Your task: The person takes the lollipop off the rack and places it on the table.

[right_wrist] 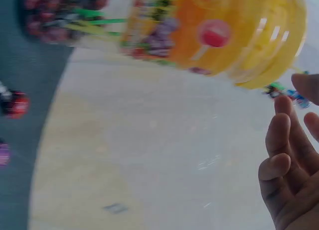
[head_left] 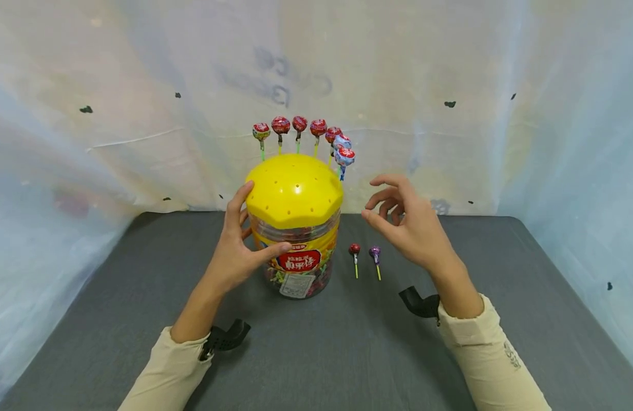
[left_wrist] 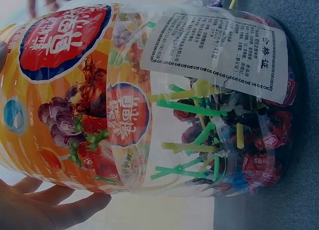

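Note:
My left hand (head_left: 234, 251) holds a clear plastic candy jar (head_left: 302, 261) by its left side, thumb across the front label and fingertips up at the yellow lid (head_left: 294, 191). Small holes dot this domed lid. Along its back and right edge several wrapped lollipops (head_left: 281, 125) stand on their sticks, red ones at the back and blue-and-red ones (head_left: 344, 156) at the right. To the right of the jar my right hand (head_left: 414, 228) hovers in the air, fingers loosely bent and nothing between them. More lollipops (left_wrist: 261, 168) lie in the jar's bottom.
Two lollipops lie on the grey table (head_left: 316, 354) right of the jar, one red (head_left: 354, 249) and one purple (head_left: 375, 252). A pale sheet (head_left: 398, 68) hangs behind the table. Each wrist wears a black camera mount.

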Action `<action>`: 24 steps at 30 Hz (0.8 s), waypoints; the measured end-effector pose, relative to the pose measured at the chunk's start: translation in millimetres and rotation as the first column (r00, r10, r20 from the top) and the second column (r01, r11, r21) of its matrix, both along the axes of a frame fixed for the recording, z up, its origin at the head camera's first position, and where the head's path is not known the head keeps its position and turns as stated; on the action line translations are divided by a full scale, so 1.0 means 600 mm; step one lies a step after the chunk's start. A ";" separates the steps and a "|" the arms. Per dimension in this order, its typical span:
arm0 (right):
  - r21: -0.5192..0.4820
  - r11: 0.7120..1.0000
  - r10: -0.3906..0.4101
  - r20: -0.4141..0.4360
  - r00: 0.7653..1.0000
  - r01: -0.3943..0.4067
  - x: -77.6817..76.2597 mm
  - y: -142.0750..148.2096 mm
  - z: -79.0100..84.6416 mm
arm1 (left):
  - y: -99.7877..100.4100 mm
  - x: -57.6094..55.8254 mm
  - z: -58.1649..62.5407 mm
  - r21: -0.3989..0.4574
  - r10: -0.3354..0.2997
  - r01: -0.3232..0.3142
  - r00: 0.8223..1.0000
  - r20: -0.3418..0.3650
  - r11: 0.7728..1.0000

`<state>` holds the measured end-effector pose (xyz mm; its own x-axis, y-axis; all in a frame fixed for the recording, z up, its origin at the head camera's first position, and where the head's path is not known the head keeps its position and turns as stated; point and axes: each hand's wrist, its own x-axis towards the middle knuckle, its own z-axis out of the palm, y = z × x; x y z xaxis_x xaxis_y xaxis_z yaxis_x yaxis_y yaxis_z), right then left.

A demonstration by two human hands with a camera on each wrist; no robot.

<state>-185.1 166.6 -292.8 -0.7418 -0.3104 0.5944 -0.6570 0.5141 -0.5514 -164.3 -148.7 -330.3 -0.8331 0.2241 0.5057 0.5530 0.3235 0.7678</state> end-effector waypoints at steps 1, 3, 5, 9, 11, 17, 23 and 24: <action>-0.011 1.000 0.007 -0.013 1.000 -0.007 -0.002 -0.005 0.010 | 0.000 0.000 -0.001 -0.001 0.001 -0.001 1.000 0.000 1.000; -0.035 0.999 0.026 -0.043 0.999 -0.028 -0.006 -0.014 0.029 | -0.001 0.000 -0.002 0.001 0.001 -0.001 1.000 -0.002 1.000; -0.044 0.998 0.035 -0.076 0.996 -0.038 -0.010 -0.022 0.043 | -0.002 -0.001 -0.003 0.001 0.000 0.000 1.000 -0.006 1.000; -0.035 0.998 0.043 -0.125 0.991 -0.048 -0.018 -0.035 0.063 | -0.002 -0.002 -0.003 -0.004 0.000 0.000 1.000 -0.008 1.000; -0.028 0.998 0.049 -0.140 0.989 -0.054 -0.021 -0.039 0.069 | -0.001 -0.002 -0.002 -0.007 0.002 -0.002 1.000 -0.008 1.000; -0.015 0.998 0.062 -0.137 0.989 -0.065 -0.028 -0.045 0.076 | 0.001 -0.003 -0.001 -0.016 0.005 -0.006 1.000 -0.011 1.000; -0.004 0.997 0.082 -0.132 0.988 -0.083 -0.035 -0.052 0.077 | 0.000 -0.001 -0.001 -0.009 0.007 -0.008 1.000 -0.008 1.000; -0.004 0.996 0.088 -0.135 0.987 -0.089 -0.036 -0.053 0.076 | 0.000 -0.001 -0.002 -0.007 0.009 -0.009 1.000 -0.005 1.000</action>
